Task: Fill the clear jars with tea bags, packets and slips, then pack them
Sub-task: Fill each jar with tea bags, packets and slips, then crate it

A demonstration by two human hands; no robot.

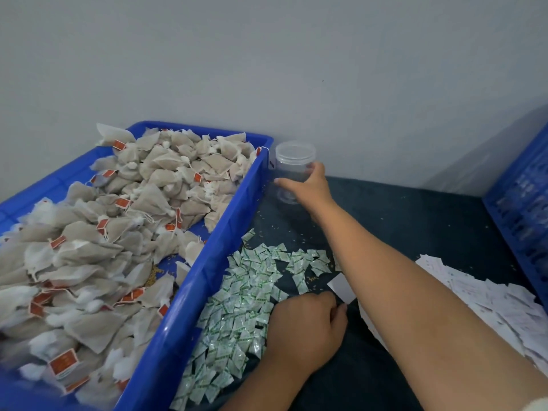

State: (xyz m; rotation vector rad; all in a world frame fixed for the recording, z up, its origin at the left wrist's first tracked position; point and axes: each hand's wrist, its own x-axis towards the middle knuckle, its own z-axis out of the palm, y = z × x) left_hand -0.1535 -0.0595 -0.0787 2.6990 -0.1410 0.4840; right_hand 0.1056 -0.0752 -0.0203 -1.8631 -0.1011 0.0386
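1. Desk (415, 221): dark top, set against a pale wall.
2. Blue tray (207, 262): left side, running near to far, heaped with tea bags (124, 232) with red tags.
3. Blue crate (525, 209): right edge, only partly in view.
4. Packets (246, 292): green-and-white, spread loose on the desk just right of the tray.
5. Slips (489, 304): white paper, piled near right.
6. Jar (292, 161): clear, upright and apparently empty, at the far end beside the tray's far corner. A cap appears to be fitted.
7. Right hand (308, 185): reached far across, with fingers and thumb wrapped round the jar's side.
8. Left hand (305, 324): near centre, fingers curled. A white slip (341, 287) appears to be pinched at the fingertips.
9. Grains (281, 229): scattered on the desk near the jar.

Hazards, as judged:
- The light jar could be tipped or could slip, since it is gripped at full reach.
- Packets could be swept aside, or the pinched slip knocked, by the right forearm passing above them.
- Filling would be blocked if the cap is indeed on while the left hand is occupied.
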